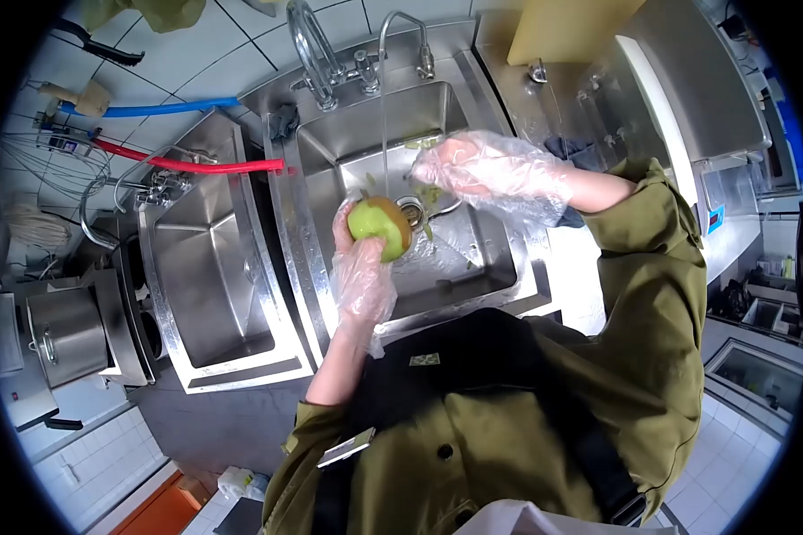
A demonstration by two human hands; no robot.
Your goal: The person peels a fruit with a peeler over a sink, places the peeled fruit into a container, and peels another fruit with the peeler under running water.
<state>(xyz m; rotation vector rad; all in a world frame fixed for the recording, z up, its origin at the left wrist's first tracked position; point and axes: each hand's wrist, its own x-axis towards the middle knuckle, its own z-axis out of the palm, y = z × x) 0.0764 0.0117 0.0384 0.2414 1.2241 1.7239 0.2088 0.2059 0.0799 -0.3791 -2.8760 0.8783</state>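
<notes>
Over the steel sink (299, 241), we find the green fruit (372, 227) in the left hand (361, 281), well above the basin floor and left of the drain (412, 209). A clear plastic glove covers this hand, and we see its fingers closed around the fruit's near and left sides. This grip seems chosen to bear the weight from below while leaving the upper face bare. Most of that face is smooth pale green; brown skin remains along its right side, turned towards the other hand.

The right hand (468, 169), gloved alike, hovers over the basin, apart from the fruit, its fingers bent and pointing left. We cannot tell whether it grips anything, because the crinkled plastic hides the fingertips; a curved metal piece (448, 210) shows just below it, though we cannot say if it belongs to the drain.

A thin stream of water (384, 134) falls from the slim faucet (426, 58) behind the fruit. Green scraps (429, 194) lie about the drain, so we judge that both hands keep over the basin to let drips and bits land in it. A dark cloth (283, 120) sits bunched in the far left corner, probably there to keep it handy yet clear of the basin.
</notes>
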